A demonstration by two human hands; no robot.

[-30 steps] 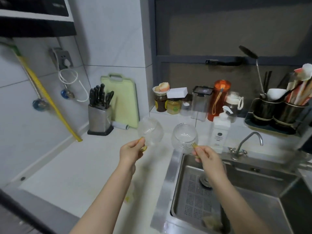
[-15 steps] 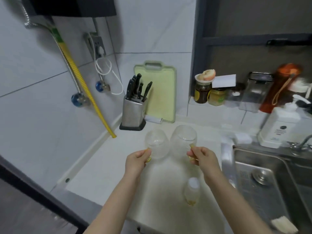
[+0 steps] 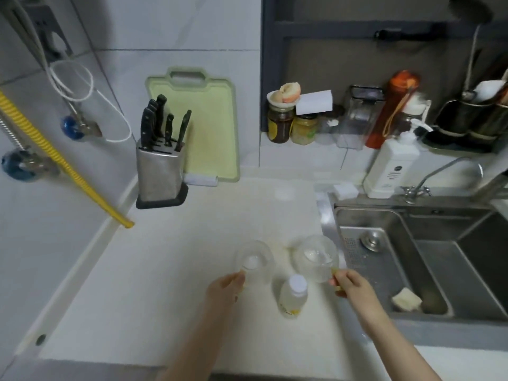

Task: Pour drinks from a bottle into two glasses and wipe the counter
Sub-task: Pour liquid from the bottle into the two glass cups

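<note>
My left hand (image 3: 226, 287) pinches the handle of a clear round glass (image 3: 254, 261), held low over the white counter (image 3: 170, 270). A second clear glass (image 3: 316, 257) is held the same way by my right hand (image 3: 349, 284), close to the sink's left rim. Between the two hands a small bottle (image 3: 292, 296) with a white cap and pale yellowish drink stands upright on the counter. Both glasses look empty.
A steel sink (image 3: 406, 259) lies to the right, with a yellow sponge (image 3: 406, 299) in its basin. A knife block (image 3: 159, 166) and green cutting board (image 3: 203, 125) stand at the back wall. Jars, a soap dispenser (image 3: 390, 166) and a tap (image 3: 439, 174) line the back ledge.
Both hands have carried the glasses from above the sink leftward and down toward the counter. The view has tilted down, and the bottle now shows between the hands.
</note>
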